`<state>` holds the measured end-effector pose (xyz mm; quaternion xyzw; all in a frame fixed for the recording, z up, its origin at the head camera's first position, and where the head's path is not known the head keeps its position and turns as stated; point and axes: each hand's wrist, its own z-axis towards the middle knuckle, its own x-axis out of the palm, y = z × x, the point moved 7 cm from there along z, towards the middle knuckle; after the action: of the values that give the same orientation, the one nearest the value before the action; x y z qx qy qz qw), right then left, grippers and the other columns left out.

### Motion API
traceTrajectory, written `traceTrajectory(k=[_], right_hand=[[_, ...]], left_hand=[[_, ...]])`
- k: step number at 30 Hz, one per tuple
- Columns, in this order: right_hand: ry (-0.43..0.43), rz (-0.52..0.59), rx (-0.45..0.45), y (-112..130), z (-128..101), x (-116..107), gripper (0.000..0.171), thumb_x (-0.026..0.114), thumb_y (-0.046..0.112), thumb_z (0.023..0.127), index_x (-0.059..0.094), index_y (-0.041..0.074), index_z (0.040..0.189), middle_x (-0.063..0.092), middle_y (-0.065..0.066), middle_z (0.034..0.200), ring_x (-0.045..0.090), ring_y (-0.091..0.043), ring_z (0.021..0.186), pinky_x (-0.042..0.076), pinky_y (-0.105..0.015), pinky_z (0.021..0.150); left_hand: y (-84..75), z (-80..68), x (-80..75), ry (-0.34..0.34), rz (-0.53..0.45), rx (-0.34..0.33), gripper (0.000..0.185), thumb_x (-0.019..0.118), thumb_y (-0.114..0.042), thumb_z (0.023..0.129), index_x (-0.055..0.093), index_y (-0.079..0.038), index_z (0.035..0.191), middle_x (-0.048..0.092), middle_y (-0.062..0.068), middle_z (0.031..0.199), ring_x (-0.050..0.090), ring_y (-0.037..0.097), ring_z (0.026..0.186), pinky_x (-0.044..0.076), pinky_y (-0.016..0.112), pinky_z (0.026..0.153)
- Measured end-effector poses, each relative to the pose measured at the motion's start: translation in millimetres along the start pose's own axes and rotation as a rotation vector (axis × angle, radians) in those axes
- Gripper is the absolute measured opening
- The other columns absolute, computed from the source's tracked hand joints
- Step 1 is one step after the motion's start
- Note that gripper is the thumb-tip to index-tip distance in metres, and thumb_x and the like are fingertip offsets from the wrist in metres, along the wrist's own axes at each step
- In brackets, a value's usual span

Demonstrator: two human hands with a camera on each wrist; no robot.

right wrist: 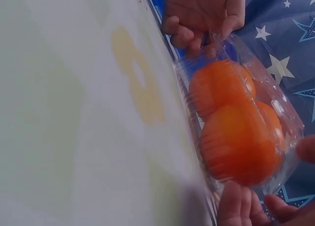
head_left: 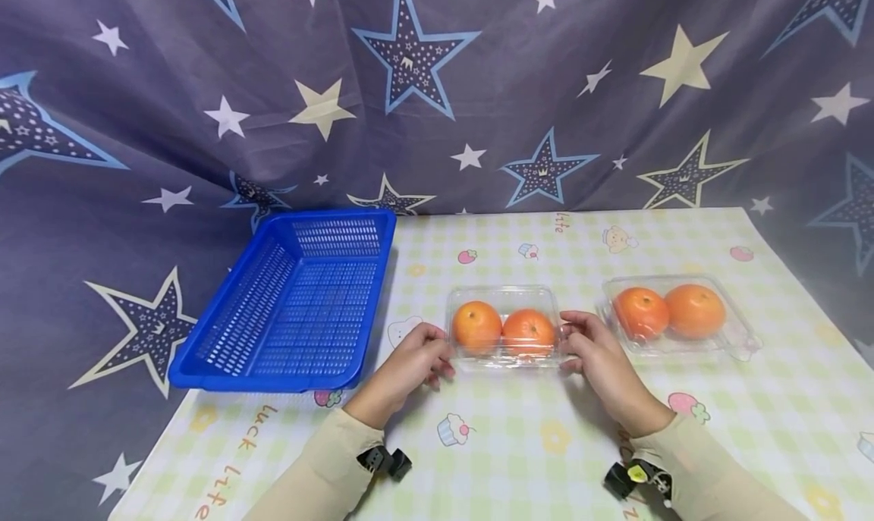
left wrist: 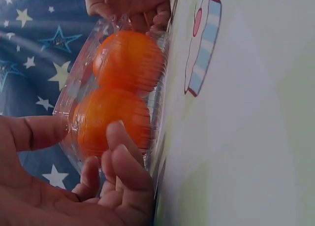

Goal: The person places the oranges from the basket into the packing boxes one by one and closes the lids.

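A clear plastic clamshell box (head_left: 504,299) with two visible oranges (head_left: 476,325) is at the middle of the table, between my hands. My left hand (head_left: 410,362) holds its left end, the thumb by the upper edge and the bent fingers lower down. At the right end my right hand (head_left: 601,365) grips with thumb and fingers apart in height; the wrist view cuts off part of this hand. More oranges (right wrist: 273,120) show behind the front ones in the right wrist view. Whether the box is lifted, I cannot tell.
A blue plastic basket (head_left: 369,331) stands at the left side of the table, with its perforated floor visible. Right of my right hand lies another clear box (head_left: 727,331) with two oranges (head_left: 695,312). A star-patterned curtain (head_left: 471,73) hangs along the table's back edge.
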<state>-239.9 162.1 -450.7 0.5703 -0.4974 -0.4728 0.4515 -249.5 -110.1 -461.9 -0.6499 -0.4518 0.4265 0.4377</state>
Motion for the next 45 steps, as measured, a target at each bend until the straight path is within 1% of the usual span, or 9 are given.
traceTrajectory(k=[5, 9, 11, 15, 19, 25, 34, 40, 45], right_hand=[[0.032, -0.071, 0.018, -4, 0, 1, 0.044, 0.050, 0.008, 0.097, 0.042, -0.006, 0.138, 0.057, -0.015, 0.113, 0.060, -0.016, 0.085, 0.056, -0.031, 0.065], [0.070, -0.155, 0.047, -7, -2, 0, 0.026, 0.051, 0.014, 0.097, 0.050, -0.003, 0.117, 0.058, -0.009, 0.090, 0.057, -0.018, 0.073, 0.052, -0.031, 0.058], [0.098, -0.212, 0.052, -8, -2, 0, 0.021, 0.049, 0.016, 0.098, 0.055, -0.002, 0.107, 0.058, -0.008, 0.082, 0.055, -0.018, 0.066, 0.050, -0.031, 0.054], [0.170, -0.238, 0.065, -10, -3, 3, 0.029, 0.045, 0.017, 0.099, 0.063, -0.004, 0.092, 0.062, -0.010, 0.071, 0.052, -0.017, 0.055, 0.044, -0.029, 0.047], [0.231, -0.185, 0.089, -15, -4, 7, 0.035, 0.045, 0.019, 0.101, 0.065, -0.006, 0.088, 0.063, -0.009, 0.067, 0.048, -0.014, 0.050, 0.040, -0.025, 0.044], [0.269, -0.109, 0.093, -16, -2, 8, 0.036, 0.046, 0.019, 0.101, 0.065, -0.009, 0.087, 0.059, -0.004, 0.062, 0.039, -0.009, 0.046, 0.030, -0.021, 0.042], [0.327, -0.023, 0.079, -14, -2, 7, 0.032, 0.046, 0.016, 0.102, 0.063, -0.008, 0.088, 0.056, 0.000, 0.060, 0.036, -0.006, 0.047, 0.028, -0.019, 0.043], [0.349, -0.010, 0.076, -14, -2, 8, 0.031, 0.046, 0.014, 0.102, 0.063, -0.007, 0.087, 0.055, 0.002, 0.060, 0.035, -0.006, 0.047, 0.028, -0.019, 0.043], [0.362, -0.006, 0.078, -14, -2, 8, 0.031, 0.046, 0.015, 0.102, 0.063, -0.006, 0.087, 0.055, 0.002, 0.060, 0.035, -0.005, 0.047, 0.028, -0.019, 0.043]], left_hand=[[1.2, 0.4, 2.8, 0.074, -0.026, -0.020, 0.018, 0.054, -0.011, 0.090, 0.053, 0.000, 0.104, 0.059, 0.008, 0.072, 0.056, 0.016, 0.060, 0.047, 0.026, 0.051], [5.9, 2.8, 4.4, 0.141, -0.049, -0.042, 0.019, 0.054, -0.015, 0.092, 0.056, 0.003, 0.097, 0.056, 0.005, 0.070, 0.053, 0.014, 0.056, 0.046, 0.024, 0.049], [8.9, 5.1, 3.9, 0.163, -0.061, -0.055, 0.021, 0.055, -0.016, 0.092, 0.058, 0.004, 0.094, 0.056, 0.004, 0.070, 0.053, 0.013, 0.056, 0.046, 0.024, 0.048], [11.8, 8.0, 1.7, 0.190, -0.083, -0.066, 0.025, 0.056, -0.017, 0.093, 0.062, 0.007, 0.092, 0.058, 0.003, 0.070, 0.054, 0.013, 0.056, 0.047, 0.024, 0.049], [14.6, 8.5, 0.8, 0.215, -0.110, -0.061, 0.025, 0.058, -0.017, 0.094, 0.064, 0.007, 0.093, 0.060, 0.003, 0.071, 0.055, 0.013, 0.057, 0.048, 0.024, 0.051], [16.0, 8.7, -1.4, 0.232, -0.136, -0.062, 0.021, 0.059, -0.015, 0.095, 0.065, 0.005, 0.092, 0.060, 0.002, 0.071, 0.053, 0.013, 0.057, 0.047, 0.025, 0.053], [9.1, 8.3, 0.0, 0.235, -0.126, -0.050, 0.019, 0.059, -0.017, 0.095, 0.066, 0.000, 0.089, 0.060, 0.000, 0.070, 0.051, 0.011, 0.054, 0.044, 0.024, 0.051], [7.9, 6.9, 0.1, 0.233, -0.131, -0.059, 0.017, 0.057, -0.015, 0.095, 0.066, -0.004, 0.086, 0.060, -0.001, 0.068, 0.051, 0.010, 0.053, 0.043, 0.024, 0.050], [8.5, 6.3, -0.6, 0.234, -0.140, -0.051, 0.017, 0.057, -0.014, 0.095, 0.066, -0.003, 0.086, 0.060, -0.001, 0.068, 0.051, 0.009, 0.053, 0.043, 0.024, 0.050]])
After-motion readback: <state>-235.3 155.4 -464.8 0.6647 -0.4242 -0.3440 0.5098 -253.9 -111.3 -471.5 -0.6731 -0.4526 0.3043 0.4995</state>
